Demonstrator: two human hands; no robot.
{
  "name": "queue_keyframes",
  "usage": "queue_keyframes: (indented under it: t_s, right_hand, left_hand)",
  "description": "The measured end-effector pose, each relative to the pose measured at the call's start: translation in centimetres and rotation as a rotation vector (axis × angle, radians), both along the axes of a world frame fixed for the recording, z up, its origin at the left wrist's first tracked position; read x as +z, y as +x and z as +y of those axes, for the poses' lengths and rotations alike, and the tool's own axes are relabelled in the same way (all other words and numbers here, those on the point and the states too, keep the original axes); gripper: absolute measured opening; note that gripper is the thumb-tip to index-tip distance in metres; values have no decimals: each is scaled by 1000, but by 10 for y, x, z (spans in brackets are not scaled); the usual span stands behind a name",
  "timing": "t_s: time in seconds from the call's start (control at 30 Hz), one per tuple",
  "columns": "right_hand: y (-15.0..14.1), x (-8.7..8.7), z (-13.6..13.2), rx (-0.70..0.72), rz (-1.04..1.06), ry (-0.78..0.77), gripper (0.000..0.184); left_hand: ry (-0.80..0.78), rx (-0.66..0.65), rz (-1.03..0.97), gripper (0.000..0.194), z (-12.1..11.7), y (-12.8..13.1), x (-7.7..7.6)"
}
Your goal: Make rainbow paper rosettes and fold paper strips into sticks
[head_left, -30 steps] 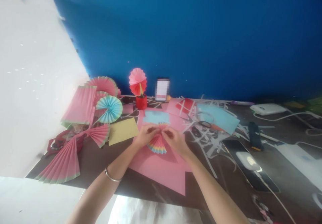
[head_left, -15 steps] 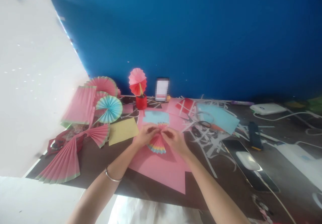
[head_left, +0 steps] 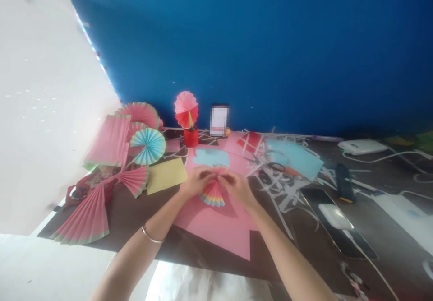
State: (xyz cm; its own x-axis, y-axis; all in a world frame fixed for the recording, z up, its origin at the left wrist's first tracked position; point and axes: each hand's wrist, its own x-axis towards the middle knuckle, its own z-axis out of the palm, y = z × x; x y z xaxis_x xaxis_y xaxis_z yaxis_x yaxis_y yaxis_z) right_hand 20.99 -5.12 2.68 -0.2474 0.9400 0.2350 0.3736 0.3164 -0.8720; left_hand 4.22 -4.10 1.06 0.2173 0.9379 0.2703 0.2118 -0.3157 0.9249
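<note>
Both hands meet over a small pleated paper fan (head_left: 214,193), pink with a yellow and blue edge. My left hand (head_left: 199,180) pinches it near its gathered middle from the left. From the right, my right hand (head_left: 237,184) pinches the same middle, fingertips close to the other hand's. The fan's lower half spreads out below the fingers, and a short pleated part shows above them. Pink paper sheets (head_left: 216,231) lie under the hands. Just beyond the fan is a light blue paper piece (head_left: 211,157), with a yellow paper sheet (head_left: 167,175) to the left.
Pleated pink fans (head_left: 86,215) and a blue paper rosette (head_left: 148,146) lie at the left. A paper flower stands in a red pot (head_left: 191,137) near the blue wall. White paper strips (head_left: 287,197), a phone (head_left: 326,215) and a white power bank (head_left: 361,146) occupy the right.
The hands stay almost in place, still pinching the fan, with slight finger movement at its middle. The whole view has shifted a little.
</note>
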Motion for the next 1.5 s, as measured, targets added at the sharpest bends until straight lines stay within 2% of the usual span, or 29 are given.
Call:
queue_keyframes:
  t_s: [0.4,0.57,0.8,1.0,1.23,1.5]
  right_hand:
    - [-1,-6,2,8,16,-25,16]
    - [-3,-3,0,29,18,-26,18]
    - [-4,-6,-1,41,42,-134,20]
    - [-6,-6,-1,73,-28,-167,24]
    - [-8,-16,1,85,7,-128,20]
    - [-11,-15,0,22,-104,-29,18]
  left_hand:
    - [42,-21,24,15,-1,0,4]
    - [113,-16,54,14,0,-1,-2]
    - [220,-48,183,18,-1,-4,-3]
    - [277,-53,235,19,-3,-4,-1]
    - [279,-79,290,20,-3,-3,0]
    - [272,-97,324,19,-3,-5,3]
